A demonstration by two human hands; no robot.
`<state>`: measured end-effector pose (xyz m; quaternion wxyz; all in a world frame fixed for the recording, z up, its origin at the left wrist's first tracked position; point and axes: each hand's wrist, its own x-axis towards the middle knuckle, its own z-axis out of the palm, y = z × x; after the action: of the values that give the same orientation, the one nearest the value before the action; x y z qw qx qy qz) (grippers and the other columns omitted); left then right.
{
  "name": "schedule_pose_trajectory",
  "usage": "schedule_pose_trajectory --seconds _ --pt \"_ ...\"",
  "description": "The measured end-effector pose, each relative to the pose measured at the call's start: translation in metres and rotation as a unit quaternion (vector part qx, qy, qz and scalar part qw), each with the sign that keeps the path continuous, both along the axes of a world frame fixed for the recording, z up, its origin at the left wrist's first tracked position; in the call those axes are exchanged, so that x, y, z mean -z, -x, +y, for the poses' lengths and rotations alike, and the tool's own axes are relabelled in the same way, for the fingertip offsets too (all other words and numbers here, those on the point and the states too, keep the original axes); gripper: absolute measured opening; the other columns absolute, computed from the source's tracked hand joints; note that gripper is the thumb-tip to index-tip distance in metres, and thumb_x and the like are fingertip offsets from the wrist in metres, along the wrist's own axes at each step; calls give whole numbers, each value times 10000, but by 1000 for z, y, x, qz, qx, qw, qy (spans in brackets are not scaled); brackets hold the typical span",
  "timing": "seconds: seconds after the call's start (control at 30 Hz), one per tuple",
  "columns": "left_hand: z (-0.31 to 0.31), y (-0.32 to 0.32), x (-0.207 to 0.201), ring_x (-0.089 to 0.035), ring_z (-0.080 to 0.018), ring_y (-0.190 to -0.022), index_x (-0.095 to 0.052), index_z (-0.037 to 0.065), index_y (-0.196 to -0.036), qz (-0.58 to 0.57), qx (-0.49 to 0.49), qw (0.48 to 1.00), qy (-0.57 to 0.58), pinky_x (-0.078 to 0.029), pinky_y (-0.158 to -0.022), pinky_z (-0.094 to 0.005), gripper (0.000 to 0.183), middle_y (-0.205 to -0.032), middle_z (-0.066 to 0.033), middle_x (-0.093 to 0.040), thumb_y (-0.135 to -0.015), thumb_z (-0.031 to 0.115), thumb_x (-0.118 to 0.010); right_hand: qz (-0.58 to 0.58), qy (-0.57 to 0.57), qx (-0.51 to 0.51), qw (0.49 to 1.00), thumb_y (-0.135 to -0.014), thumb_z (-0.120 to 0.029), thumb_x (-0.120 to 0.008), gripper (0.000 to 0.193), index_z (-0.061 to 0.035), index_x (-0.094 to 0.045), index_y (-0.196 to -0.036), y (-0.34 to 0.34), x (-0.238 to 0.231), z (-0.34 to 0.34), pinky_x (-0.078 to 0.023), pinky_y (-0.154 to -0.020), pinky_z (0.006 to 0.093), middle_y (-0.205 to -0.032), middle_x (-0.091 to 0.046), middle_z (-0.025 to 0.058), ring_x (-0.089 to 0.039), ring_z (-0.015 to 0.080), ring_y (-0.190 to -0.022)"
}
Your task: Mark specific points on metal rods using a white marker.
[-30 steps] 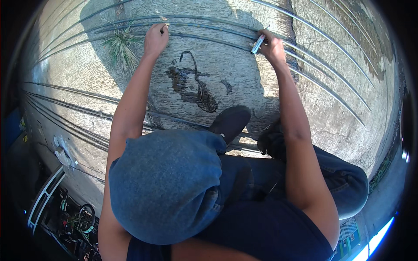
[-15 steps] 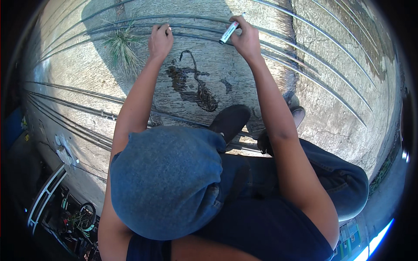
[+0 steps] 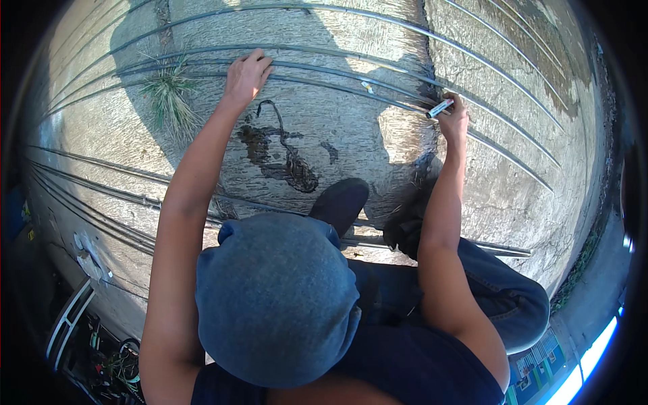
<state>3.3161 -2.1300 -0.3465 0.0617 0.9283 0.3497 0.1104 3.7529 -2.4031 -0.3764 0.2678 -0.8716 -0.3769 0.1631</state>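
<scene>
Long thin metal rods (image 3: 324, 73) run side by side across rough concrete in front of me. Toward the far left, my left hand (image 3: 248, 79) is closed with its fingertips around one of the rods. At the far right, my right hand (image 3: 455, 121) grips a white marker with a dark end (image 3: 440, 108), slanted just above the rods. Its dark end points left and down toward a rod; whether it touches cannot be made out. Between the hands, a small yellow-and-white piece (image 3: 366, 87) sits at the rods.
A grass tuft (image 3: 170, 94) grows by the rods at left. A dark wet patch with a frayed cord-like strand (image 3: 297, 172) lies before my shoe (image 3: 341, 206). More rods (image 3: 101, 158) lie nearer at left. My bent knee (image 3: 277, 297) fills the lower middle. Railing (image 3: 67, 317) stands lower left.
My right hand has moved right and nearer along the rods, still with the marker. The left hand sits slightly nearer in the picture, as the whole view has shifted. The small yellow-and-white piece now shows.
</scene>
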Motion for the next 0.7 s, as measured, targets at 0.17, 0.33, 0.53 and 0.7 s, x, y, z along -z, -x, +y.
schedule_pose_trajectory --seconds 0.17,0.33,0.53,0.7 --pt "18 3 -2 -665 -348 -790 -685 102 -1076 76 54 995 34 -534 -685 -452 176 -981 -81 -619 -942 215 -667 -55 -59 -32 996 -731 -26 -722 397 -102 -706 -1120 -1 5 -3 -549 -843 432 -978 -761 137 -732 325 -931" --pt "38 46 -17 -668 -353 -809 -673 91 -1067 59 -12 998 9 -531 -674 -450 172 -1015 -70 -630 -967 226 -635 -51 -131 -113 984 -766 -11 -738 294 -114 -719 -1041 37 -2 40 -547 -767 428 -901 -723 153 -713 327 -824" --pt "50 93 -32 -678 -361 -803 -714 92 -1051 34 -185 981 -44 -537 -685 -452 193 -987 -92 -673 -976 252 -636 -25 -211 -188 959 -765 -22 -713 309 -134 -682 -1051 149 -13 123 -515 -817 459 -869 -689 124 -655 335 -870" --pt "28 64 -31 -699 -346 -880 -747 78 -1055 6 -133 988 80 -554 -739 -428 272 -1022 -118 -731 -936 317 -697 47 -284 -62 956 -793 -2 -689 283 -107 -653 -1054 158 -34 121 -532 -763 419 -883 -700 160 -679 349 -857"
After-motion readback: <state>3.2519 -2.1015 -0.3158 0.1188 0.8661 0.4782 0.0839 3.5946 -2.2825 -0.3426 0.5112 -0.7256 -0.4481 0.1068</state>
